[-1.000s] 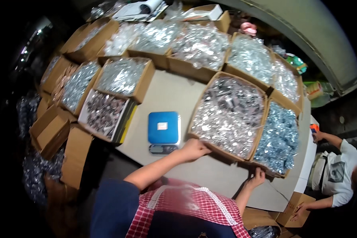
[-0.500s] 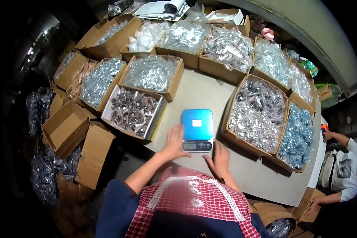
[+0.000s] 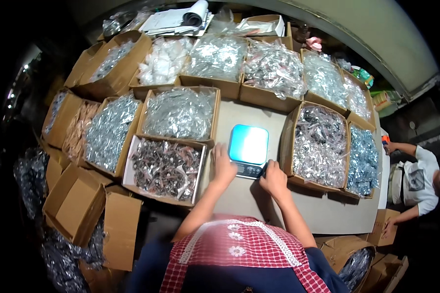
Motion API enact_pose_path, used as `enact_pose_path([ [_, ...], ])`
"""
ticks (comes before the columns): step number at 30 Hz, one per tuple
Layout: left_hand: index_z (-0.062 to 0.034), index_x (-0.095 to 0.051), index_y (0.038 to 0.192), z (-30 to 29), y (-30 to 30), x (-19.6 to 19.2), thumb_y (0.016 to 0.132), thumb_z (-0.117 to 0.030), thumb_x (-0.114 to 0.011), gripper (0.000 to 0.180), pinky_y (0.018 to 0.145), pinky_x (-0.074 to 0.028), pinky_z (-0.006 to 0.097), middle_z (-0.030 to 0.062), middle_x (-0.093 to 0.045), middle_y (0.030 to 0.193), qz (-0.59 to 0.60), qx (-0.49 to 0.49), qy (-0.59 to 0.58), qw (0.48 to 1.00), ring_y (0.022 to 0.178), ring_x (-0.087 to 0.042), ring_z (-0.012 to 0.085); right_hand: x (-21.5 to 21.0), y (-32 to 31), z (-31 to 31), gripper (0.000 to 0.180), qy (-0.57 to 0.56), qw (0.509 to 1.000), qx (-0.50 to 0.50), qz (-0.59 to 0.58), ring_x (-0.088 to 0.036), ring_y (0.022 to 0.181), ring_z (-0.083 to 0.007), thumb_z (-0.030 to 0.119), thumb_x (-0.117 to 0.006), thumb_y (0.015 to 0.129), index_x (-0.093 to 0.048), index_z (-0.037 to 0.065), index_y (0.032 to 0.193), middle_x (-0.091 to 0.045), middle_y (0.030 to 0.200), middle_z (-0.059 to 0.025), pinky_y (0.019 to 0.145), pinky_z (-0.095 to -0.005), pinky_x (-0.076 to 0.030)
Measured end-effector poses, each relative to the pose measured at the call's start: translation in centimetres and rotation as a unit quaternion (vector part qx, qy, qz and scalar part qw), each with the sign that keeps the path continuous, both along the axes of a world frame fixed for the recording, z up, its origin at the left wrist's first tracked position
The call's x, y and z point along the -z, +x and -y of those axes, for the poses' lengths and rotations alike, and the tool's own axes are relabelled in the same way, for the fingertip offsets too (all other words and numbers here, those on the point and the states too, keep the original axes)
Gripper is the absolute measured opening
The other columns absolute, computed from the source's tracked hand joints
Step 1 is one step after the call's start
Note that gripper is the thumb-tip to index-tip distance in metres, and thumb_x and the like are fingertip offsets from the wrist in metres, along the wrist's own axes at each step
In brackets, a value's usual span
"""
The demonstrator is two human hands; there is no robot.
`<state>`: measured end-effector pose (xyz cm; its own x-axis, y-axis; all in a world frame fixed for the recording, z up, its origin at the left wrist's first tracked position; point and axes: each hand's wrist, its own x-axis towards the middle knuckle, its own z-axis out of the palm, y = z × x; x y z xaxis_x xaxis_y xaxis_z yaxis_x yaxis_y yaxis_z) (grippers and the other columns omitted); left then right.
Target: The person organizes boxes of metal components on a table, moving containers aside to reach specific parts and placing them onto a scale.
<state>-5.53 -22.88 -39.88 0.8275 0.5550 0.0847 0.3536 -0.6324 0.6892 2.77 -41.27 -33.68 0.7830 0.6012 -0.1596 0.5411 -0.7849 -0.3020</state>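
A small digital scale (image 3: 249, 146) with a shiny blue top plate lies on the table in front of me, turned slightly at an angle. Along its left side is my left hand (image 3: 223, 167), fingers stretched forward and thumb near the display end. At the near right corner, my right hand (image 3: 275, 179) has its fingers bent and its thumb against the scale's edge. Left of the scale stands a white-lined box (image 3: 199, 171) of dark metal parts in small clear bags. To the right is a cardboard box (image 3: 287, 141) of bagged silvery and dark pieces.
More cardboard boxes (image 3: 225, 88) of clear bagged parts line the back and left of the grey table (image 3: 322, 215). A bag-filled blue-grey box (image 3: 363, 161) stands at the right edge. Papers (image 3: 168, 22) lie at the back. A co-worker (image 3: 418, 178) is at far right.
The scale has turned a little clockwise against the table. My right hand's fingers have bent in at its near corner. The whole view has shifted and rotated.
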Motion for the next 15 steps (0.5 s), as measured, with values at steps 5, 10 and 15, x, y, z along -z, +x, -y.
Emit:
enact_pose_path([
  [5,0.0028,-0.038,0.139,1.3,2.8,-4.7,0.080,-0.003,-0.064,0.064,0.105,-0.032,0.054,0.0264,-0.044,0.127,-0.030,-0.100,0.018,0.994,0.116,-0.042,0.0454,-2.5,5.9,-4.2,0.056,-0.034,0.994,-0.022,0.105,-0.065,0.093,-0.0374,0.018,-0.078,0.067,-0.049,-0.004,0.110,-0.056,0.109,-0.0188,0.082,-0.0443,-0.053],
  [10,0.0025,-0.045,0.134,1.0,3.5,-4.7,0.085,-0.006,-0.064,0.053,0.094,-0.042,0.048,0.0233,-0.049,0.117,0.004,-0.098,0.023,0.995,0.108,-0.049,0.0407,-3.3,12.9,-7.1,0.049,-0.067,0.975,-0.146,0.150,-0.066,0.093,-0.0359,0.018,-0.073,0.068,-0.054,0.000,0.110,-0.059,0.105,-0.0167,0.086,-0.0441,-0.050],
  [15,0.0031,-0.052,0.128,4.7,8.0,-5.4,0.095,-0.008,-0.052,0.034,0.094,-0.047,0.043,0.0191,-0.060,0.113,0.195,0.011,-0.171,0.966,0.105,-0.058,0.0368,-1.3,20.2,-4.1,0.021,-0.251,0.922,-0.285,0.073,-0.069,0.089,-0.0309,0.017,-0.062,0.074,-0.073,0.007,0.089,-0.070,0.096,-0.0152,0.089,-0.0426,-0.050],
])
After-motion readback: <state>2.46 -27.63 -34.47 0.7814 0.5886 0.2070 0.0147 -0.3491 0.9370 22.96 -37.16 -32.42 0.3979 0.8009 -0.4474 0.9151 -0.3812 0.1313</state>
